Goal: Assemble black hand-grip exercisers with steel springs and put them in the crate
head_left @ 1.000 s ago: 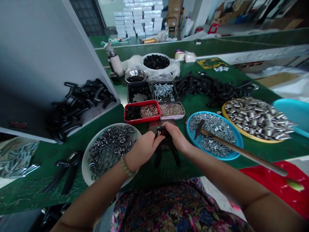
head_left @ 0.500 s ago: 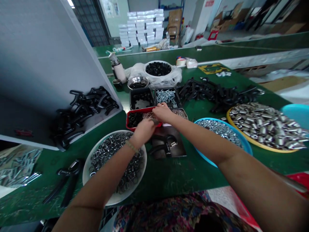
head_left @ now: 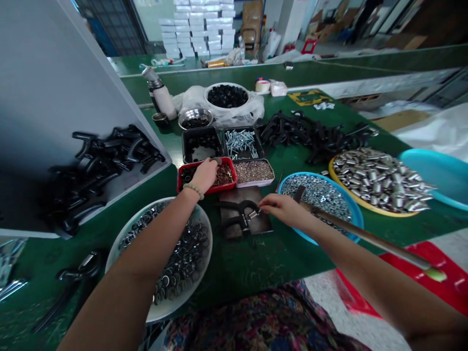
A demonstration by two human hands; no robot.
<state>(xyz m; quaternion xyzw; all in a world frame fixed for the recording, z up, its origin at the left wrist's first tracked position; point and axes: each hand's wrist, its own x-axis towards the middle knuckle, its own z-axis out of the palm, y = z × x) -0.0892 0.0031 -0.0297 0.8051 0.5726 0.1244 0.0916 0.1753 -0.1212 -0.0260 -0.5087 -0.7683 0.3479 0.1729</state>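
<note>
My left hand (head_left: 205, 175) is over the red tray (head_left: 234, 183) of small dark and copper-coloured parts. Its fingers are closed at a dark grey piece whose kind I cannot make out. Lower and to the right, my right hand (head_left: 281, 206) pinches at the spring end of a black hand grip strengthener (head_left: 243, 217). Whatever small thing is in those fingertips is too tiny to name. The strengthener lies on a dark metal plate (head_left: 263, 228), with its coil spring showing.
A hammer (head_left: 365, 236) lies across the blue basin (head_left: 360, 229) of small metal parts. A white bowl (head_left: 210, 243) of metal rings stands left, a yellow-rimmed basin (head_left: 331, 168) of metal cylinders right. Black handles (head_left: 307, 134) are heaped behind; a tray of screws (head_left: 240, 141) sits mid-table.
My right hand has left the small-parts trays and come down to the strengthener's spring end. My left hand has shifted up and left over the red tray. The view has turned slightly right.
</note>
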